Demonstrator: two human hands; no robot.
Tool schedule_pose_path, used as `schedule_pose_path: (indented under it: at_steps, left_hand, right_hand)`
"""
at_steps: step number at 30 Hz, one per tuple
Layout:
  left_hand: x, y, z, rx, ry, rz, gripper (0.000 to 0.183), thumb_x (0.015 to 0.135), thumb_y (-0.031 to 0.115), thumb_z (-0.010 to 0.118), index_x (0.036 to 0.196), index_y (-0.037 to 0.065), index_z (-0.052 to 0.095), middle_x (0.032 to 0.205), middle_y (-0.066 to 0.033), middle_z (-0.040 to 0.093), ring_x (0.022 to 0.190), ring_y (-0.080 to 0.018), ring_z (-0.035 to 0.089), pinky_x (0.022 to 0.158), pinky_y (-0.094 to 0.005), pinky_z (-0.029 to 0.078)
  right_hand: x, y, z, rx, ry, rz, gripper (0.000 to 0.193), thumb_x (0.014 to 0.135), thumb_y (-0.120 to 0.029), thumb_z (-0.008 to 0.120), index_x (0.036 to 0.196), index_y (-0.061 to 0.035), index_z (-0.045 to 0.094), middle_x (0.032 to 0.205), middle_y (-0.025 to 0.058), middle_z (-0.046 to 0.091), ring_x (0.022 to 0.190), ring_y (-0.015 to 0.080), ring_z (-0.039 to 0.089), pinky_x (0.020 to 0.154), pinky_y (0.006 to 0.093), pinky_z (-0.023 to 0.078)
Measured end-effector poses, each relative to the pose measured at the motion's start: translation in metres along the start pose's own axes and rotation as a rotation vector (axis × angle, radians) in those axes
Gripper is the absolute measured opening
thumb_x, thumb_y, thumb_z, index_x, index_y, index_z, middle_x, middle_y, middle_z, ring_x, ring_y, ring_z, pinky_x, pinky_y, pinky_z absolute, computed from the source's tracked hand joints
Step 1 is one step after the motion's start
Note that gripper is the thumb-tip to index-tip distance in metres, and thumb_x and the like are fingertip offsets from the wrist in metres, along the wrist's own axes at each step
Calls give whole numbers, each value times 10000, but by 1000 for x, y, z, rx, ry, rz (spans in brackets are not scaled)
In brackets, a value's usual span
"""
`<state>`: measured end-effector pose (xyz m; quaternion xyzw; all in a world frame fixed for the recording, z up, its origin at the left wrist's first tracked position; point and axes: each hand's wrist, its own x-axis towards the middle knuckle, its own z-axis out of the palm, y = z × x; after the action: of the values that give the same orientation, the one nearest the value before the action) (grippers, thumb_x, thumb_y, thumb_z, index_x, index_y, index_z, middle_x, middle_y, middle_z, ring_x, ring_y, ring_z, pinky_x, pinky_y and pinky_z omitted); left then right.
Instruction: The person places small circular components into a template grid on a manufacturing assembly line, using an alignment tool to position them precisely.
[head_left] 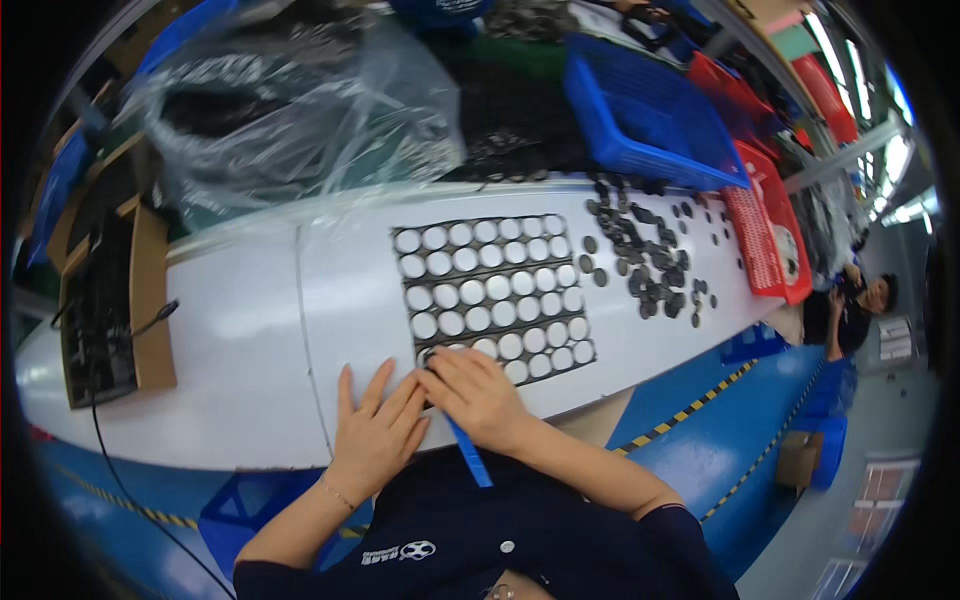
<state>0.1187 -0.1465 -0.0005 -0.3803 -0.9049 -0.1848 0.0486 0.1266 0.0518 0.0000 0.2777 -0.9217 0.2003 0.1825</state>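
A dark sheet (490, 256) with rows of white round discs (498, 288) lies on the white table in front of me. My right hand (483, 403) covers its near left corner, fingers bent and held together; a small dark thing shows at the fingertips, its kind unclear. Beside it, my left hand (376, 428) rests on the table with the fingers stretched and spread, its index fingertip meeting my right hand. A blue strip (466, 452) sticks out from beneath my hands toward my body. Loose black discs (655, 262) lie scattered to the right of the sheet.
A blue basket (650, 120) and a red basket (757, 235) stand at the far right. Clear plastic bagging (300, 120) hangs over the far edge. At the left sits an open cardboard box (150, 300) with a cable. Another person (850, 310) is at the right.
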Motion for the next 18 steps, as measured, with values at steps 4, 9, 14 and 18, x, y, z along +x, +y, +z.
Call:
schedule_pose_path:
  at_steps: [4,9,14,18]
  left_hand:
    - [-7,8,-20,104,11,-7,304,846,123,637,1128,10,651,1236,-125,604,1222,-351,506,1027,-613,339]
    - [-10,-6,-5,92,29,69,347,922,256,584,1222,84,616,1312,-81,584,1276,-311,480,1068,-634,243]
    - [23,-5,-12,-50,95,66,196,906,140,601,1077,72,668,1159,-102,648,1162,-318,560,1055,-588,294]
    - [70,7,-23,-86,272,87,207,901,92,604,1090,33,665,1152,-193,633,1111,-350,577,987,-476,416]
  right_hand:
    - [22,16,3,55,269,66,315,818,-72,644,1110,41,612,1116,182,624,1011,327,626,856,402,506]
    - [43,76,-39,187,533,370,255,907,-54,608,1152,19,615,1076,206,665,928,335,653,799,371,517]
    - [88,182,-121,331,782,439,258,939,-152,599,1111,32,654,1067,167,695,972,230,675,848,312,512]
    - [115,267,-180,411,930,652,317,954,-251,528,1109,-20,680,1071,142,701,1035,301,656,912,389,488]
